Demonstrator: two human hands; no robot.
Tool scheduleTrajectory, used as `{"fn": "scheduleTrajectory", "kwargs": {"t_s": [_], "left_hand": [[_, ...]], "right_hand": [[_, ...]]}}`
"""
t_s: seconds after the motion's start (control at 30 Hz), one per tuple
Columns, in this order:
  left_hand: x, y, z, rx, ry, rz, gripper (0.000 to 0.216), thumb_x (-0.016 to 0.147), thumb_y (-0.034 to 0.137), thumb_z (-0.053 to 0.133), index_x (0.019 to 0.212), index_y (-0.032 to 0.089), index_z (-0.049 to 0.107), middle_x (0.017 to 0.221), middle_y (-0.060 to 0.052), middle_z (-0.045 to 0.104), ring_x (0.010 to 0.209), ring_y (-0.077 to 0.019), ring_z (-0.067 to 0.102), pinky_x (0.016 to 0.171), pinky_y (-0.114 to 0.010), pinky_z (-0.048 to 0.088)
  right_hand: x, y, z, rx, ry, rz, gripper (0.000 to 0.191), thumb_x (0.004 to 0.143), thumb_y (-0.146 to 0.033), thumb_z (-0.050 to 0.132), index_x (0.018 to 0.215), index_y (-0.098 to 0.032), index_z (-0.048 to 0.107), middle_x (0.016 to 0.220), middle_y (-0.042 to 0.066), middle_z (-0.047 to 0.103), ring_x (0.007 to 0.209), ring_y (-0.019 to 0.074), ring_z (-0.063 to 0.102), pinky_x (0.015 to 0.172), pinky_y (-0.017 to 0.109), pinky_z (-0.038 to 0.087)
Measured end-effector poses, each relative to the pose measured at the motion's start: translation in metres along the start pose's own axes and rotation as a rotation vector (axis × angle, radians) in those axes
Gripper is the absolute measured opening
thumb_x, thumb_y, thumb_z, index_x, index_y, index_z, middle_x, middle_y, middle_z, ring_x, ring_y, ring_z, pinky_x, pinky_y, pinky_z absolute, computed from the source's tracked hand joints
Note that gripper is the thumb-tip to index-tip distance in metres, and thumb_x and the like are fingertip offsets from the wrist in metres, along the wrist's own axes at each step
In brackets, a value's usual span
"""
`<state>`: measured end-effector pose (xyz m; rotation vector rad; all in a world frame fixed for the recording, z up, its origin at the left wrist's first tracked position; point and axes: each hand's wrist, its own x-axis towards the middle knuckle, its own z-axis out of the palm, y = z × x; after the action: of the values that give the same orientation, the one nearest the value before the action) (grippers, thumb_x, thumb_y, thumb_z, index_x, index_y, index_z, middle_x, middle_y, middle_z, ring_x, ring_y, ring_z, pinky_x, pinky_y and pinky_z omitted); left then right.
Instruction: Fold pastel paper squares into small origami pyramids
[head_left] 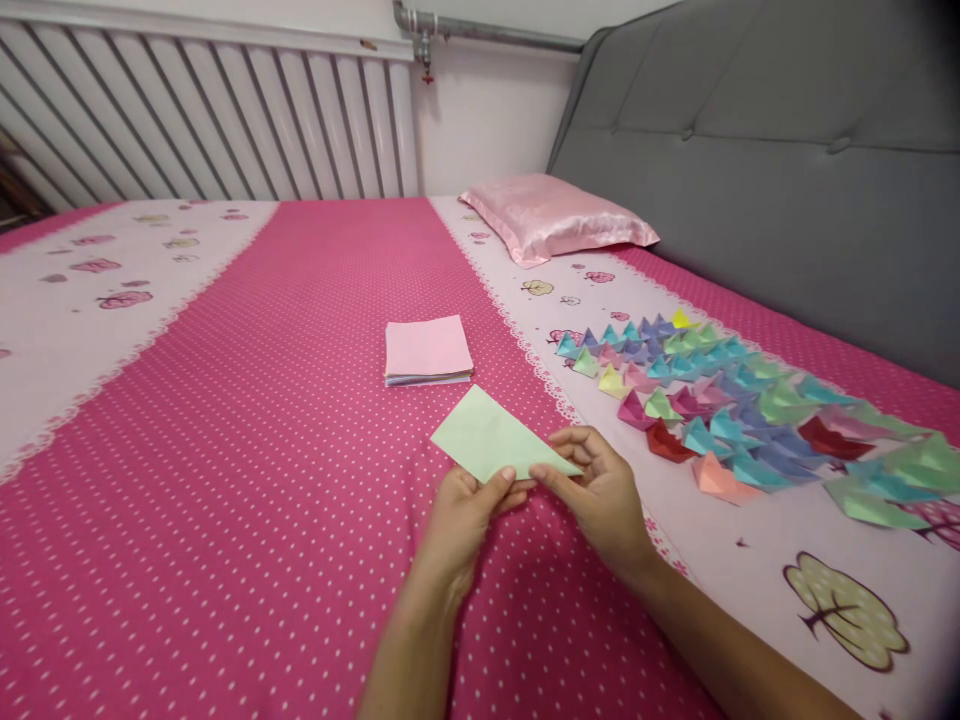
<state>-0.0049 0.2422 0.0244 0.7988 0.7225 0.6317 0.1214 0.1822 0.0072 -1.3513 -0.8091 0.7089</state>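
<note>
A light green sheet of folded paper [491, 435] is held between both hands above the pink bedspread. It has a pointed tip at the right and a corner at the top. My left hand [469, 510] grips its lower edge, thumb on top and fingers beneath. At the pointed right end, my right hand [596, 490] pinches the paper between thumb and fingers. Just beyond the paper lies a stack of square paper sheets [429, 347] with a pink one on top. To the right, many small folded paper boats [739, 400] in several colours stand in rows.
The boats sit on a white printed strip of the bedspread [247, 400]. A pink satin pillow [559, 215] lies farther back, against a grey padded headboard [765, 150]. A white radiator [210, 115] and a grey pipe [495, 32] line the far wall.
</note>
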Motion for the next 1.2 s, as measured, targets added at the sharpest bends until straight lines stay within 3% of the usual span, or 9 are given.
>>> {"fn": "scheduleTrajectory", "kwargs": {"t_s": [0.13,0.3,0.43,0.57,0.8,1.2], "left_hand": [[0.004,-0.002,-0.003,0.102,0.12,0.021,0.025,0.063,0.025,0.077,0.081,0.008,0.071,0.071,-0.011,0.072,0.064,-0.015,0.065,0.062,-0.021,0.048],[0.004,-0.004,-0.003,0.08,0.142,0.063,0.02,0.059,0.022,0.079,0.073,0.011,0.072,0.062,-0.006,0.069,0.054,-0.0115,0.059,0.055,-0.021,0.044],[0.003,-0.006,-0.002,0.067,0.119,0.078,0.019,0.061,0.025,0.077,0.071,0.01,0.071,0.062,-0.006,0.067,0.055,-0.011,0.058,0.055,-0.021,0.043],[0.002,-0.006,-0.002,0.09,0.061,0.086,0.02,0.064,0.028,0.075,0.068,0.009,0.069,0.063,-0.007,0.067,0.057,-0.0116,0.058,0.056,-0.022,0.044],[0.002,-0.004,-0.003,0.103,0.122,0.067,0.022,0.062,0.026,0.077,0.074,0.009,0.069,0.059,-0.005,0.065,0.052,-0.0094,0.056,0.052,-0.02,0.043],[0.003,0.001,-0.01,0.1,0.163,0.022,0.019,0.061,0.025,0.078,0.067,0.009,0.068,0.056,-0.005,0.066,0.048,-0.0086,0.056,0.049,-0.019,0.042]], "right_hand": [[0.002,-0.004,-0.001,0.078,0.012,0.049,0.033,0.063,-0.032,0.077,0.085,-0.019,0.058,0.078,0.001,0.064,0.066,0.0142,0.063,0.059,0.024,0.049],[0.003,-0.002,-0.001,0.177,0.065,0.128,0.034,0.061,-0.032,0.078,0.087,-0.019,0.06,0.067,-0.002,0.064,0.053,0.0102,0.058,0.053,0.022,0.047],[0.001,0.001,0.003,0.21,-0.059,0.186,0.033,0.059,-0.033,0.08,0.084,-0.016,0.066,0.069,0.002,0.069,0.06,0.0138,0.062,0.059,0.026,0.05],[-0.003,0.001,0.006,0.12,-0.117,0.235,0.025,0.063,-0.037,0.077,0.065,-0.014,0.067,0.059,0.004,0.067,0.053,0.0125,0.06,0.051,0.023,0.046],[-0.001,-0.001,0.0,0.08,0.004,0.175,0.027,0.06,-0.038,0.078,0.06,-0.015,0.065,0.054,0.003,0.066,0.049,0.0123,0.058,0.049,0.024,0.046],[0.009,-0.004,-0.013,0.082,0.073,0.054,0.018,0.069,-0.034,0.073,0.068,-0.017,0.067,0.055,-0.001,0.06,0.051,0.0094,0.052,0.052,0.022,0.043]]}}
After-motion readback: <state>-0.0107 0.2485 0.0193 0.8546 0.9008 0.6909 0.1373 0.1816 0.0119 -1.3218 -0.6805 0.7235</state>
